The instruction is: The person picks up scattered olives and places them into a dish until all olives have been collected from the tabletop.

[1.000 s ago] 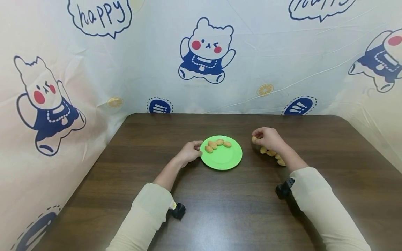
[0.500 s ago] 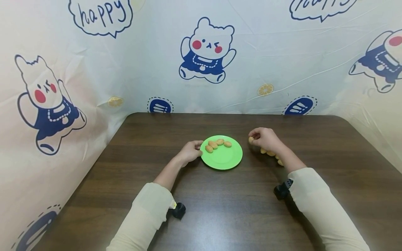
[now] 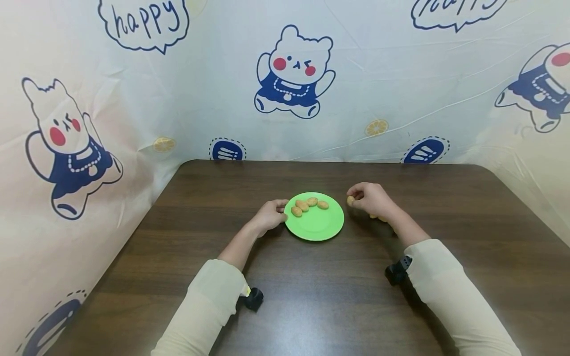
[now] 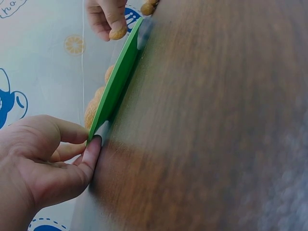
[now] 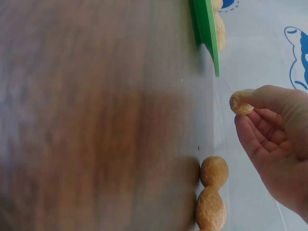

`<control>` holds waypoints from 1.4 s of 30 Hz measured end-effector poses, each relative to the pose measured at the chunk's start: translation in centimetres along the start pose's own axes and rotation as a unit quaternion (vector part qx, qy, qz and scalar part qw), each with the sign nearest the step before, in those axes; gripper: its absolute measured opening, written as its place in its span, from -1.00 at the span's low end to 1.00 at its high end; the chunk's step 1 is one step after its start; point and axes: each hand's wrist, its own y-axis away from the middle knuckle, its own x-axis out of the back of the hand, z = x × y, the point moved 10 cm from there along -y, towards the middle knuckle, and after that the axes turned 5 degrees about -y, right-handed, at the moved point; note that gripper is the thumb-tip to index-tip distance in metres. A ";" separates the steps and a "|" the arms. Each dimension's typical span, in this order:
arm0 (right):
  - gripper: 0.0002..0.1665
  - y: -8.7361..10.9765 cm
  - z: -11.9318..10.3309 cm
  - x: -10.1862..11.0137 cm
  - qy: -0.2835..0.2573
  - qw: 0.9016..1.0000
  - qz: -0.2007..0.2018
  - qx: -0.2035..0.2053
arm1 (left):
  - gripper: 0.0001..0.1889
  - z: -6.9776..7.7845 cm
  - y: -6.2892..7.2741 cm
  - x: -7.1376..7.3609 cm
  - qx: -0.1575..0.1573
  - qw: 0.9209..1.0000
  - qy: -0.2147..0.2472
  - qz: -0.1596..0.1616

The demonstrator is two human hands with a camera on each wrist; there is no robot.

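Note:
My left hand pinches the left rim of a round green plate, with the thumb and fingers at its edge in the left wrist view. Several tan, wrinkled walnuts lie on the plate's far half; one walnut sits near the left hand. To the right of the plate, my right hand holds another walnut between thumb and fingertips, raised above the table in the right wrist view. Below that hand, more walnuts stand in a row on the table, partly covered by the wrist in the head view.
A dark brown wooden table with rounded far corners carries everything. Behind and beside it hangs a pale sheet printed with cartoon bears. A small black camera is worn at the left wrist, another black camera at the right.
My right hand has moved left toward the plate with the walnut in its fingers. The left hand and the plate have stayed in place.

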 end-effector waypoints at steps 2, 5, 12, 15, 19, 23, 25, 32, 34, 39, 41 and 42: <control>-0.76 0.0 -0.1 -0.1 -0.005 1.000 -0.001 -0.001 | -0.41 0.1 0.0 0.0 -0.001 1.000 0.000 0.002; -0.77 -0.1 -0.3 -0.3 -0.001 1.000 -0.001 0.000 | -0.42 0.2 0.1 0.0 -0.005 1.000 0.004 0.001; -0.76 -0.1 -0.9 -0.7 0.015 1.000 -0.011 0.014 | -0.42 0.2 0.2 0.0 -0.004 1.000 0.008 0.001; -0.75 -0.2 -1.1 -1.0 0.013 1.000 -0.018 0.018 | -0.41 0.1 0.2 0.0 -0.004 1.000 0.007 -0.001; -0.74 -0.4 -1.3 -1.5 0.007 0.999 -0.027 0.018 | -0.41 0.0 0.1 0.0 -0.005 1.000 0.009 -0.001; -0.75 -0.3 -1.6 -1.6 0.005 0.999 -0.030 0.020 | -0.41 0.1 0.1 0.0 -0.009 1.000 0.010 0.000; -0.75 -0.3 -1.7 -1.7 0.004 0.999 -0.029 0.023 | -0.41 0.1 0.1 -0.1 -0.011 1.000 0.011 0.001; -0.74 -0.2 -2.1 -1.9 -0.001 0.999 -0.032 0.021 | -0.42 0.2 0.1 0.0 -0.007 1.000 0.012 0.002; -0.74 -0.3 -2.1 -2.0 -0.001 0.999 -0.035 0.020 | -0.42 0.2 0.1 0.0 -0.007 1.000 0.010 0.002; -0.73 -0.5 -2.1 -2.4 -0.002 0.999 -0.042 0.023 | -0.42 0.3 0.2 0.0 -0.002 1.000 0.008 0.000; -0.73 -0.5 -2.1 -2.5 -0.003 0.999 -0.044 0.023 | -0.43 0.3 0.3 0.0 0.000 1.000 0.008 -0.001; -0.73 -0.6 -2.1 -2.6 -0.003 0.999 -0.045 0.022 | -0.43 0.3 0.3 0.0 0.000 1.000 0.008 -0.001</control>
